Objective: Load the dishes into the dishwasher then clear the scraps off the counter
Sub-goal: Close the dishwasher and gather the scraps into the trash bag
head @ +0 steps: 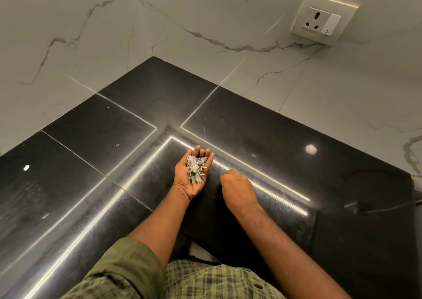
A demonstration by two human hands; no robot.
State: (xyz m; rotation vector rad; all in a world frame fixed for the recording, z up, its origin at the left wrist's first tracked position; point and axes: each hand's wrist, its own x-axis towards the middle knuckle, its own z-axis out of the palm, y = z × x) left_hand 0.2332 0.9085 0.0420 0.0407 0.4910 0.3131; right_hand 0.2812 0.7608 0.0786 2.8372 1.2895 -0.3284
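Green plaid cloth fills the bottom edge: the person's shirt (pixel 205 280), woven and creased, with the left sleeve (pixel 123 269) rolled above the elbow. Both bare forearms reach out from it over the surface (pixel 342 207), a polished black stone slab with fine speckle, thin pale joint lines and long bright streaks of reflected light.

The left hand (pixel 190 177) lies palm up with its grip open, the fingers held straight and close together to make a shallow cup. In that cup sits a small heap of scraps (pixel 195 169): thin, torn, flat bits in pale grey, white and cream, with one green leaf-like piece near the heel of the palm. Just beside it, to the right, the right hand (pixel 238 188) is turned knuckles up, its grip curled into a loose fist over the stone; whether the hidden fingertips pinch anything cannot be told.

Farther out, a few tiny pale flecks (pixel 253 155) lie scattered on the black stone, well apart from each other. Beyond the slab's far corner rise two walls of white marble-look tile (pixel 205 24), smooth, with grey branching veins. High on the right wall is a square cream socket plate (pixel 324 19) with a three-hole outlet and a rocker switch.
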